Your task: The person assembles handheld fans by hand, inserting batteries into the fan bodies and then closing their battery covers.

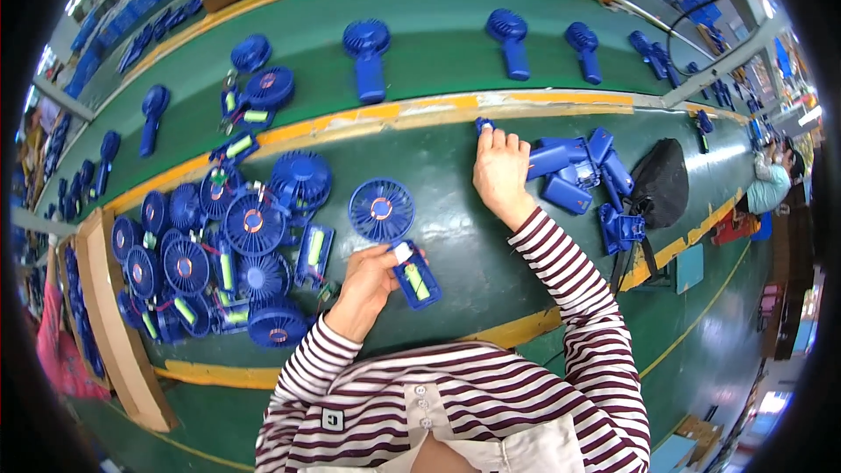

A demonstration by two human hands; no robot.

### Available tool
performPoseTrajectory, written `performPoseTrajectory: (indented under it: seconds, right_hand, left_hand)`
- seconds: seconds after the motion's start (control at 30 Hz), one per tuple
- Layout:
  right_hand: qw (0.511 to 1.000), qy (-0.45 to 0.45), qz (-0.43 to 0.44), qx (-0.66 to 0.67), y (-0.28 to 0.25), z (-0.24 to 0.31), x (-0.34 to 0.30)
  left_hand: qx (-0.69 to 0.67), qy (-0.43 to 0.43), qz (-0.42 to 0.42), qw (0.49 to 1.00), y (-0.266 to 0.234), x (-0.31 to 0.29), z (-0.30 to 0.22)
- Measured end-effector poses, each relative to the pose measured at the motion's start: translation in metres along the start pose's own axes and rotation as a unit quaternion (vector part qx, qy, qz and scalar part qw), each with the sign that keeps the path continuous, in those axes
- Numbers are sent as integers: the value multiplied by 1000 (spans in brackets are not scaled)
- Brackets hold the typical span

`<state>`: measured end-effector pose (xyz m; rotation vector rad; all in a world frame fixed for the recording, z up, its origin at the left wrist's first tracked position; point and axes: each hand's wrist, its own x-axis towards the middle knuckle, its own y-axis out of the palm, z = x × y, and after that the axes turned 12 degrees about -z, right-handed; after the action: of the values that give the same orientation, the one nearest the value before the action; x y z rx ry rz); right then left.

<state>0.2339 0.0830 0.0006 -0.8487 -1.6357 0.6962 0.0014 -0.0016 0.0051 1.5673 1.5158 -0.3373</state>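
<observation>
My left hand (366, 285) grips the open handle (417, 278) of a blue handheld fan, with a pale green battery cell inside it. The round blue fan grille (382, 210) lies just beyond the handle, its orange-marked hub facing up. Further away, my right hand (504, 166) is closed at the fingertips on a small blue part (484, 125), mostly hidden by the fingers. Several blue handle covers (565, 162) lie in a pile right of that hand. White covering shows on a fingertip of each hand.
Several opened blue fans (254, 223) with batteries and wires are heaped at my left beside a cardboard edge (123, 324). A black cloth bag (661, 182) lies right. Beyond the yellow-edged bench, a green belt (438, 52) carries more fans. A person (771, 180) sits far right.
</observation>
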Motion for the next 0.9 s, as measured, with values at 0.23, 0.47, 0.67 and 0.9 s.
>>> performPoseTrajectory:
  seconds: [0.23,0.47,0.67,0.9]
  right_hand:
    - [874,156,13,460,-70,32,-43]
    - [954,100,110,261,-105,46,-86]
    - [975,56,110,187,-108,51,-96]
    - [952,115,121,256,-121,45,-77]
  left_hand:
    - [16,28,-7,999,-4,-10,3]
    - [17,11,-20,1000,-8,-16,10]
    - [15,10,-16,1000,-6,-17,13]
    - [19,1,-20,1000,-7,-18,14]
